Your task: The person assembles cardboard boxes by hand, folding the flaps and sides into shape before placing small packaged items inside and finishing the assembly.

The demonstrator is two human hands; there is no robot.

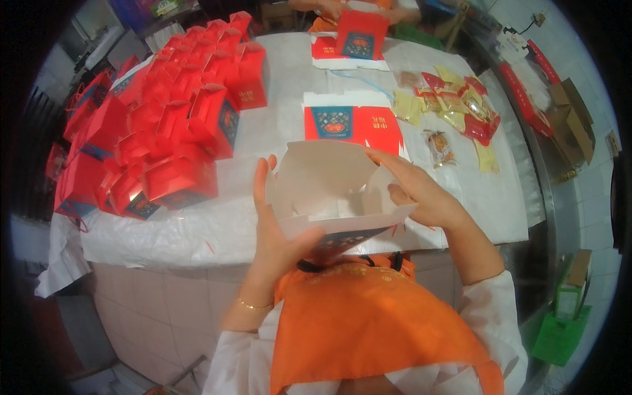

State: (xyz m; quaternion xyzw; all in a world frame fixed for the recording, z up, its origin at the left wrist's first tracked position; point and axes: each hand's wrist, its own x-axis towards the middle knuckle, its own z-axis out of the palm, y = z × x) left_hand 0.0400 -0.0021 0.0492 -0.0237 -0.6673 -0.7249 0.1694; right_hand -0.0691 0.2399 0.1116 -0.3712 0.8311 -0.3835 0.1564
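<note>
Between my hands is a partly folded gift box, its white inside facing up and its top flaps standing open. Its outer side shows red and blue at the near edge. My left hand grips the left wall, thumb across the near flap and fingers up the side. My right hand holds the right side, with its index finger along the far flap's corner. Just beyond lie flat red box blanks with a blue panel and white edges, partly covered by the box I hold.
Rows of folded red boxes crowd the table's left side. Wrapped pastries in red, yellow and clear packs lie at the right. Across the white-covered table, another person's hands hold a red box. Cartons stand at the far right.
</note>
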